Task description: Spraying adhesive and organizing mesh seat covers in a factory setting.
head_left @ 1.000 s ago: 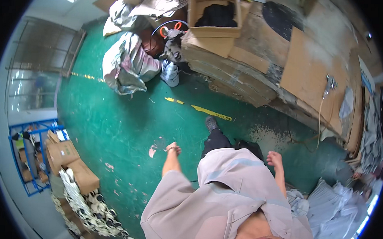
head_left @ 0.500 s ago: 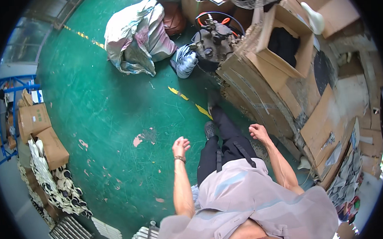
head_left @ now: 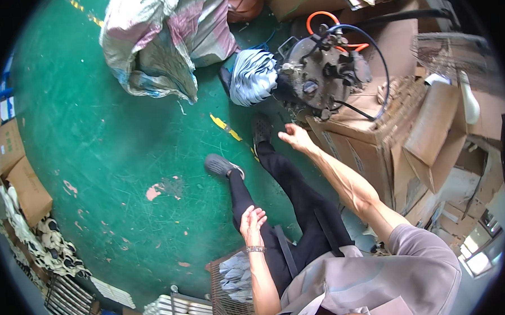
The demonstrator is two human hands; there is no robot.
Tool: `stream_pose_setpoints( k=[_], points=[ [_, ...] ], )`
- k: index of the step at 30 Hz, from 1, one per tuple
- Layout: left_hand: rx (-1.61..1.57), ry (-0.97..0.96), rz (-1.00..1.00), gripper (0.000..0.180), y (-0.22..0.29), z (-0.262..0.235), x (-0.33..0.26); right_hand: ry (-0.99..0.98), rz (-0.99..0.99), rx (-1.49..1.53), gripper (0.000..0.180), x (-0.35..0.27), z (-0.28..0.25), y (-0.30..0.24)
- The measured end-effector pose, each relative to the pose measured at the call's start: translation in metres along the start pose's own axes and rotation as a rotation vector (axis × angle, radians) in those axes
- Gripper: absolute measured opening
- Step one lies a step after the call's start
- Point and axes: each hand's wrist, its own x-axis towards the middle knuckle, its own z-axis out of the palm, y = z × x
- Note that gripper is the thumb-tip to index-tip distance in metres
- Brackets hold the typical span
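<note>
My left hand [head_left: 252, 224] hangs over my left thigh, its fingers loosely bent and apart with nothing in them. Stretched forward, my right hand [head_left: 297, 138] is held out in the air beside the cardboard boxes, near the grimy metal pressure pot [head_left: 319, 78]. Its fingers are partly extended and hold nothing visible. Left of the pot stands a bundle of pale blue-grey layered pieces [head_left: 253, 78], apart from both hands. An orange hose [head_left: 320, 15] and a dark blue hose [head_left: 382, 59] loop over the pot's fittings.
A large woven sack [head_left: 146, 46] lies on the green floor [head_left: 112, 163] ahead. Stacked cardboard boxes [head_left: 354, 158] line the right side, below a wire fan cage [head_left: 450, 50]. White and black pieces [head_left: 59, 245] are heaped at left. A wire basket [head_left: 222, 294] stands beside my left leg.
The view has come closer to the pot, the bundle and the sack. My right arm has stretched forward, my left hand sits lower in view, and my feet have stepped.
</note>
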Motion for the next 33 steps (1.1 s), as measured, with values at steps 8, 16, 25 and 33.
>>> stream_pose_setpoints(
  k=[8,16,25,33],
  points=[
    [-0.072,0.009,-0.208,0.036,-0.044,0.013,0.074,0.268,-0.143,-0.166,0.117,0.231,0.024,-0.006],
    [-0.078,0.056,-0.279,0.032,-0.077,-0.005,0.106,0.435,-0.176,-0.153,0.103,0.285,0.111,0.006],
    [-0.125,0.055,-0.256,0.032,-0.08,-0.007,0.113,0.238,-0.043,0.242,0.052,0.258,0.105,-0.047],
    [-0.058,0.033,-0.208,0.034,-0.052,-0.026,0.087,0.084,0.132,0.43,0.057,0.088,0.115,-0.078]
  ],
)
